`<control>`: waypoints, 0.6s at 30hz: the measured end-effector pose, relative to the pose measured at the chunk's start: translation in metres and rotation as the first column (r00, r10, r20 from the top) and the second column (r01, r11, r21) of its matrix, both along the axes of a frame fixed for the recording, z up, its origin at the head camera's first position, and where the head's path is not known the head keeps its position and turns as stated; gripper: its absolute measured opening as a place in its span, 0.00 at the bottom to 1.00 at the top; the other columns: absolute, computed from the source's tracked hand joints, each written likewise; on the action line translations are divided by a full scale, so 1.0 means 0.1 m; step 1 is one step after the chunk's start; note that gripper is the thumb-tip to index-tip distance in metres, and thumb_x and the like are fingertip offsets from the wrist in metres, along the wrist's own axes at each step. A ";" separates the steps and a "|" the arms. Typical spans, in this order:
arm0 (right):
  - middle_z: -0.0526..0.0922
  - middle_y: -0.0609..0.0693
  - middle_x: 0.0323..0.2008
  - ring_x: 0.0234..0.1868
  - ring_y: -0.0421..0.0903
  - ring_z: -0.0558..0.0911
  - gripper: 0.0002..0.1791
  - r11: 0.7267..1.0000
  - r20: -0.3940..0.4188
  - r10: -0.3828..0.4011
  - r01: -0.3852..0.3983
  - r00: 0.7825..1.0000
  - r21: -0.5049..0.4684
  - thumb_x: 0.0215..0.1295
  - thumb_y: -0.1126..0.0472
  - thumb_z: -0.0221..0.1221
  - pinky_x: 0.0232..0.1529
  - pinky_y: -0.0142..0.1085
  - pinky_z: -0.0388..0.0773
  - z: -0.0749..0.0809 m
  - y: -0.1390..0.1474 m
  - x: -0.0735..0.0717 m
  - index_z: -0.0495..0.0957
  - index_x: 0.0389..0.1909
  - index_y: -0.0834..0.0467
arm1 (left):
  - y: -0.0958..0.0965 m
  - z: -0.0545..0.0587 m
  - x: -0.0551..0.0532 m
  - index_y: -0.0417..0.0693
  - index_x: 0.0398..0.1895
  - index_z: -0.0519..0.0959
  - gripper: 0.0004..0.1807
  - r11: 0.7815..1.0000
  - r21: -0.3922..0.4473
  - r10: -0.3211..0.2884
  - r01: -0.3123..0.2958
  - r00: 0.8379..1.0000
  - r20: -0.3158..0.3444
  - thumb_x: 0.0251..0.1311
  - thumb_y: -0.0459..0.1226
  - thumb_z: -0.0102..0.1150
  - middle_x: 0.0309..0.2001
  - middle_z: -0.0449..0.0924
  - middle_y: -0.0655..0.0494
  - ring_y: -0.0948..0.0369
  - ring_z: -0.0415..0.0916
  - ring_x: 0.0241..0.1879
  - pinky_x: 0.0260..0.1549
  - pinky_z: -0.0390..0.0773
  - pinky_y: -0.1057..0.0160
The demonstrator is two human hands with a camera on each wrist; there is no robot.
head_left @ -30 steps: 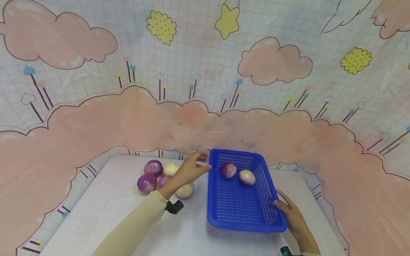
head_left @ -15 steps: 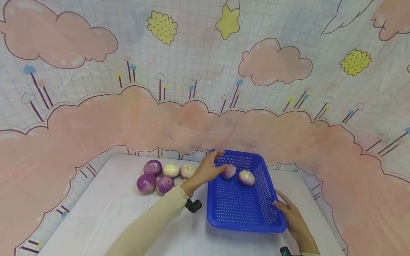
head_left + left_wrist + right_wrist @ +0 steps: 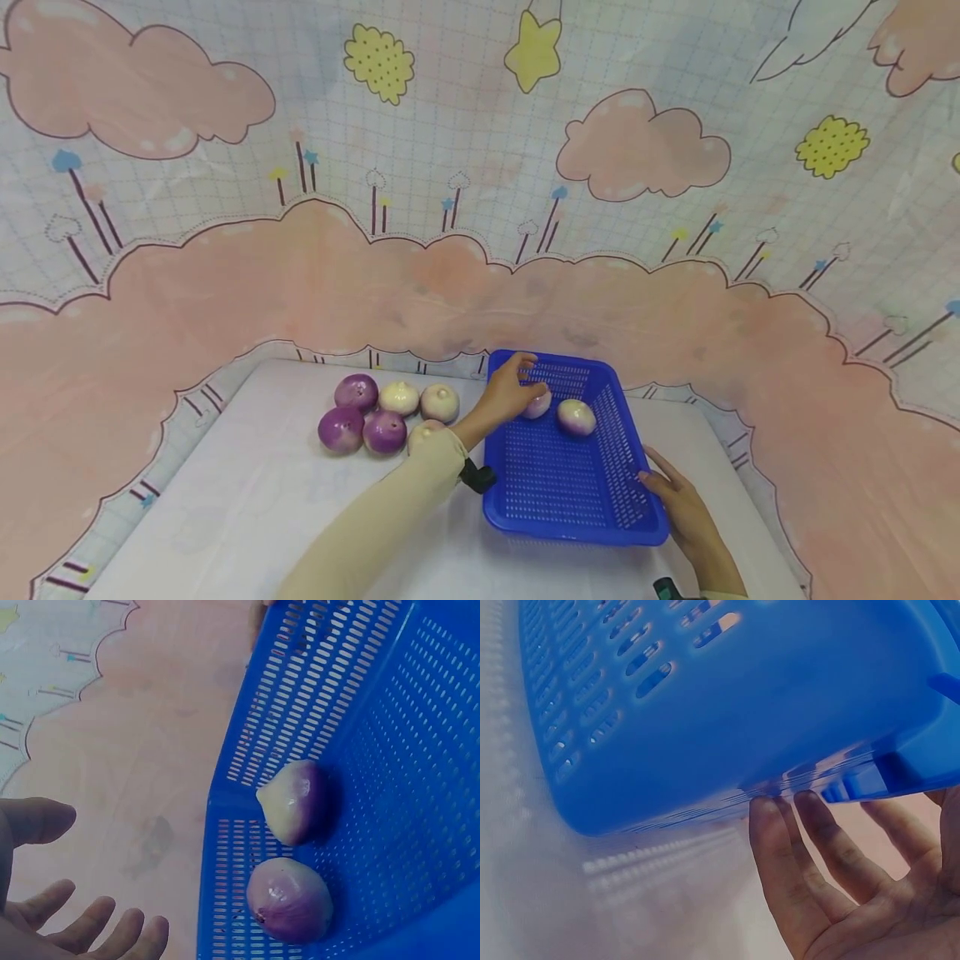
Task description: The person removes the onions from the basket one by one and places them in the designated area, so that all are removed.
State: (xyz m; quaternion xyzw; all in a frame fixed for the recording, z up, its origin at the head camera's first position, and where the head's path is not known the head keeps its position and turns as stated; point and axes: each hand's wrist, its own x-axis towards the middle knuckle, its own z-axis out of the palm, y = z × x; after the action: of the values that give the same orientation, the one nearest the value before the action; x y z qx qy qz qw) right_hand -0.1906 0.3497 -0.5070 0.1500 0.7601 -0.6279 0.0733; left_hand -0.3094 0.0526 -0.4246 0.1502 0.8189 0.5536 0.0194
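Observation:
A blue plastic basket (image 3: pixel 555 492) with slotted walls stands on the white table. Inside it, near the far end, lie two onions: a white and purple onion (image 3: pixel 576 417) and a purplish onion (image 3: pixel 537 405) beside it, partly hidden behind my left hand. That left hand (image 3: pixel 504 397) hovers over the basket's far left corner, fingers apart and holding nothing; the left wrist view shows its spread fingers (image 3: pixel 82 922) away from both onions. My right hand (image 3: pixel 688 510) grips the basket's right rim, thumb on the rim and fingers (image 3: pixel 840 847) against the outer wall.
Left of the basket, several onions (image 3: pixel 385 432) sit close together on the table (image 3: pixel 225 500), some purple and some whitish. My left forearm partly covers one whitish onion (image 3: pixel 425 431). A patterned cloth (image 3: pixel 420 292) hangs behind the table.
My left hand has moved right, from beside the basket's left rim to above its inside, uncovering onions on the table. The right hand and basket have hardly moved.

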 end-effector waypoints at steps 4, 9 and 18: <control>0.61 0.64 0.73 0.69 0.61 0.70 0.40 1.000 0.003 0.000 0.000 1.000 0.010 0.68 0.46 0.58 0.63 0.52 0.75 -0.01 0.02 -0.01 0.51 0.77 0.41 | 0.04 -0.05 -0.09 0.46 0.66 0.68 0.32 0.998 0.046 0.041 -0.043 0.998 0.053 0.58 0.38 0.65 0.63 0.74 0.43 0.43 0.72 0.64 0.61 0.74 0.45; 0.61 0.64 0.73 0.68 0.60 0.71 0.40 1.000 0.010 -0.002 0.002 1.000 0.005 0.68 0.47 0.58 0.63 0.53 0.75 -0.01 0.01 -0.02 0.51 0.77 0.41 | 0.13 -0.12 -0.18 0.45 0.67 0.67 0.35 0.991 0.074 0.099 -0.109 0.987 0.126 0.55 0.37 0.67 0.65 0.72 0.40 0.42 0.70 0.65 0.64 0.71 0.45; 0.62 0.64 0.72 0.68 0.60 0.71 0.40 1.000 0.007 -0.014 0.014 1.000 -0.006 0.68 0.47 0.58 0.64 0.53 0.74 -0.02 0.00 0.01 0.52 0.77 0.41 | 0.29 -0.32 -0.24 0.40 0.70 0.64 0.38 0.991 0.013 0.129 -0.135 0.967 0.219 0.55 0.36 0.66 0.68 0.68 0.38 0.43 0.67 0.67 0.66 0.69 0.48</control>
State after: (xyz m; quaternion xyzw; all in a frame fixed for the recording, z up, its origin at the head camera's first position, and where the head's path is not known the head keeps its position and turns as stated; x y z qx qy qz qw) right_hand -0.1900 0.3498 -0.5085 0.1573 0.7571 -0.6301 0.0718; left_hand -0.3330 0.0818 -0.4571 0.0340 0.8122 0.5782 0.0699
